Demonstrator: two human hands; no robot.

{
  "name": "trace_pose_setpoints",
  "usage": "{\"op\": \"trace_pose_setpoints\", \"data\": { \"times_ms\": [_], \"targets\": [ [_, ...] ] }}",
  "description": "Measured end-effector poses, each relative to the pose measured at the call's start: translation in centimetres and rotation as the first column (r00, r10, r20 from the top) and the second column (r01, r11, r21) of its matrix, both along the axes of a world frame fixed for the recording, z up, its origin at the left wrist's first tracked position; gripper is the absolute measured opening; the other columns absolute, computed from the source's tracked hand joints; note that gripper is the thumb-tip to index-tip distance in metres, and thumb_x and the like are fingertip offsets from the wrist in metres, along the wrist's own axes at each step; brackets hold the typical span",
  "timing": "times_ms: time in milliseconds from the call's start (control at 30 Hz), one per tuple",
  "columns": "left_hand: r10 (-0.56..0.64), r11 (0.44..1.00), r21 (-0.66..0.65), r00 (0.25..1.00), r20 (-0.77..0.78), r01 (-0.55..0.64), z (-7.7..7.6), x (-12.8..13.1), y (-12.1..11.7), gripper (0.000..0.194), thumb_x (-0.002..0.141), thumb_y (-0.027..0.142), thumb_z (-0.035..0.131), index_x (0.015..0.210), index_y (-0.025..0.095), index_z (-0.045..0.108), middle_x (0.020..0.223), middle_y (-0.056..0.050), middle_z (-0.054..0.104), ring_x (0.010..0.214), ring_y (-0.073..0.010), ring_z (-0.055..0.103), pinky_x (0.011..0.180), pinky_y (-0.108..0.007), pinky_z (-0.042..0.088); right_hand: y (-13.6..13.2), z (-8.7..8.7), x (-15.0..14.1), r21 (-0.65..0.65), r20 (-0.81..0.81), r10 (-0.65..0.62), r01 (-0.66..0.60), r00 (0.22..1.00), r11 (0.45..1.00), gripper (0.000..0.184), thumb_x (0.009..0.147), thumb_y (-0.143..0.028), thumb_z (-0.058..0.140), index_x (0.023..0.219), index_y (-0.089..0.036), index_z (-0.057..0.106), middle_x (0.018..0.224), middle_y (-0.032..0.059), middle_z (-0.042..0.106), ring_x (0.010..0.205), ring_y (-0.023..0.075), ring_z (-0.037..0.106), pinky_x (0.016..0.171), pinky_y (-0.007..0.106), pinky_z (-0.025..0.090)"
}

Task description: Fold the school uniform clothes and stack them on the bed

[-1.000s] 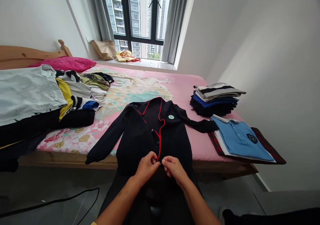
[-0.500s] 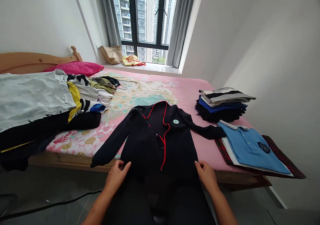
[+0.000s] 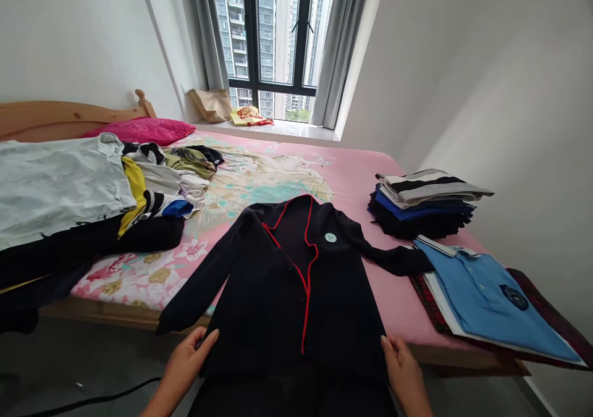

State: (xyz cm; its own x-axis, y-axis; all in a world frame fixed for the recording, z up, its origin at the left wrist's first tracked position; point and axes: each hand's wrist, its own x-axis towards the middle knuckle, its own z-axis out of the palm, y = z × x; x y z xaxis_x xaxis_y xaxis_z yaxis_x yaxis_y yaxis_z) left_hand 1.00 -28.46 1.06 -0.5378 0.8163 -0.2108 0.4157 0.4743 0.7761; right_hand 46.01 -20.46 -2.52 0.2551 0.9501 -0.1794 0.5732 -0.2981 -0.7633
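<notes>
A dark jacket (image 3: 264, 287) with red piping and a round pale badge on the chest lies front up, its collar end on the bed and its hem over the near edge. My left hand (image 3: 188, 358) pinches the lower left side of the jacket between thumb and fingers. On the opposite side, my right hand (image 3: 404, 370) grips the lower right edge the same way. Both sleeves spread outward, and the right cuff touches a folded light blue polo shirt (image 3: 486, 293). The hem between my hands merges with dark clothing below, so its edge is hard to make out.
A pink floral bed sheet (image 3: 356, 176) lies under everything. Folded clothes (image 3: 421, 204) are stacked at the right near the wall. Loose garments (image 3: 65, 182) are heaped at the left, before a magenta pillow (image 3: 148, 131). A paper bag (image 3: 210, 105) stands on the windowsill.
Both hands have moved apart and lower in view, drawing the jacket's hem wider and flatter. The front opening now lies straighter. The view has shifted slightly.
</notes>
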Motion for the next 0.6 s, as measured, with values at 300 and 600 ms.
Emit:
{"op": "trace_pose_setpoints", "data": {
  "times_ms": [300,600],
  "targets": [
    [-0.074,0.977,0.172,0.959,-0.274,0.125,8.7,1.0,8.9,0.035,0.075,0.06,0.049,0.078,0.027,0.06,0.075,0.002,0.064,0.072,-0.0192,0.058,0.066,-0.028,0.043,9.4,7.9,0.1,0.094,-0.069,-0.034,0.04,0.997,0.995,0.042,0.072,-0.061,0.05,0.089,-0.024,0.057,0.051,-0.0033,0.049,0.045,0.0163,0.049,0.045,0.028,0.043],
    [-0.472,0.873,-0.2,0.664,-0.58,0.445,10.9,5.3,32.8,0.03,0.079,0.049,0.05,0.087,0.02,0.056,0.087,-0.009,0.066,0.082,-0.0252,0.063,0.068,-0.031,0.041,28.2,12.0,-9.7,0.221,-0.12,0.287,-0.257,0.95,0.941,0.029,0.078,-0.043,0.051,0.094,-0.02,0.06,0.052,-0.0058,0.047,0.039,0.0104,0.046,0.033,0.02,0.037]
  ]
}}
